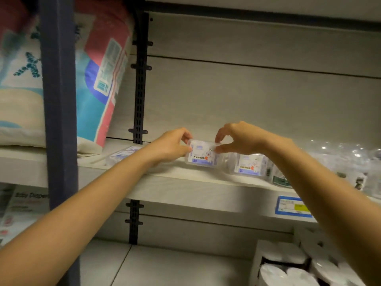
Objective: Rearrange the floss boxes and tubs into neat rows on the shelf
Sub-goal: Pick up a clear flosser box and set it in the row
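Note:
A clear floss box (pixel 203 156) with a white and blue label stands upright near the front of the pale shelf (pixel 185 186). My left hand (pixel 171 146) pinches its left edge and my right hand (pixel 237 138) pinches its top right corner. A second, matching floss box (pixel 250 165) stands just to its right, partly behind my right forearm. Two more clear floss boxes (pixel 123 154) lie flat at the shelf's left, behind my left wrist. Clear tubs (pixel 346 155) crowd the shelf's right end, blurred.
Large diaper packs (pixel 101 79) lean on the left section, beside a dark upright post (pixel 58 100). A blue price tag (pixel 292 206) hangs on the shelf edge. White paper rolls (pixel 288 265) sit on the lower shelf at right. A slotted black rail (pixel 140 79) runs up the back wall.

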Tool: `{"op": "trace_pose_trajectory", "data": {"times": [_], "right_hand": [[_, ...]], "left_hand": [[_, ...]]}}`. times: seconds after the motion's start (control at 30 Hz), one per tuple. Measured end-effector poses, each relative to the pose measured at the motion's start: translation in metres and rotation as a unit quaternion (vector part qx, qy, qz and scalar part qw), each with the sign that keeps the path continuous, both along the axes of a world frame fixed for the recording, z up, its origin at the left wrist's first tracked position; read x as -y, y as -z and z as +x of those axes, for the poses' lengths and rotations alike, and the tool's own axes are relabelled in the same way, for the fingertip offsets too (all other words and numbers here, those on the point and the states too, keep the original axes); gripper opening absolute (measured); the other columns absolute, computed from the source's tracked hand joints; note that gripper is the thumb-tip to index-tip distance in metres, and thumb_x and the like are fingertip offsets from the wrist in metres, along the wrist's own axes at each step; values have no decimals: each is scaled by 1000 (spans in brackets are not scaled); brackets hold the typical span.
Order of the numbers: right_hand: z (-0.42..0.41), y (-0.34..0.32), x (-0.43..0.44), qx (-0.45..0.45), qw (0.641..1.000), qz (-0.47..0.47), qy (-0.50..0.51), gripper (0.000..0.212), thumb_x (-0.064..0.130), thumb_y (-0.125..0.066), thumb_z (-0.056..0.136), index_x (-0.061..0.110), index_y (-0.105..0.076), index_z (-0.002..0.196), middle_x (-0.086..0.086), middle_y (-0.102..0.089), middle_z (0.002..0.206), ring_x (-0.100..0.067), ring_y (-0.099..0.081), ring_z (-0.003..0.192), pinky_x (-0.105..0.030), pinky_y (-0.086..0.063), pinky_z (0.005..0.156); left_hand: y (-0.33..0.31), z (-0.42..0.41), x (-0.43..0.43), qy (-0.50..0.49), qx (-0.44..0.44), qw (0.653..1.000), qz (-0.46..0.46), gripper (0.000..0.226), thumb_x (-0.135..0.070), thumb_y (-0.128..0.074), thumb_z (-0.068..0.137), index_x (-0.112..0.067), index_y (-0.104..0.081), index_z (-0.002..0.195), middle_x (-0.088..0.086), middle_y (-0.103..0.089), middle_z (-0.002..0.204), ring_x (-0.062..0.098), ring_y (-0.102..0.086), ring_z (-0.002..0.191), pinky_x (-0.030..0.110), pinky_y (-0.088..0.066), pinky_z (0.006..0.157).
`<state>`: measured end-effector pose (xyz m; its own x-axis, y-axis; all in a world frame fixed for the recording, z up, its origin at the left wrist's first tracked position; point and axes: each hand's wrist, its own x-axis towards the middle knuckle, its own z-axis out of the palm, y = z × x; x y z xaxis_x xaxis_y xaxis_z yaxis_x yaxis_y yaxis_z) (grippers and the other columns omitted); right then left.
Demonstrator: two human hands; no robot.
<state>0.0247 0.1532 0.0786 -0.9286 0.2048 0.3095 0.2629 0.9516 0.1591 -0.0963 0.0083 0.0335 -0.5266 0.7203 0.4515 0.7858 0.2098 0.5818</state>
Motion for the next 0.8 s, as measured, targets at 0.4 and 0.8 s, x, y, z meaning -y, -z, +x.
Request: {"op": "trace_pose_trajectory", "data": {"times": [0.4,0.8], "right_hand": [[-3,12,-10,-60,993,105,1,32,43,-63,81,29,-64,110,4,-60,122,-20,-52,114,-34,-35,97],[-3,14,8,-332,935,-58,-114,16,29,-57,87,23,-68,98,4,-69,94,-16,-64,91,-34,-50,82]], "left_hand": [[5,6,-17,-40,-80,996,-7,38,-12,-65,82,-9,-62,119,5,-65,120,18,-65,95,29,-50,85],[-9,9,15,-96,-170,978,72,28,-17,-57,89,-11,-63,115,6,-65,117,18,-61,98,31,-47,92]]}}
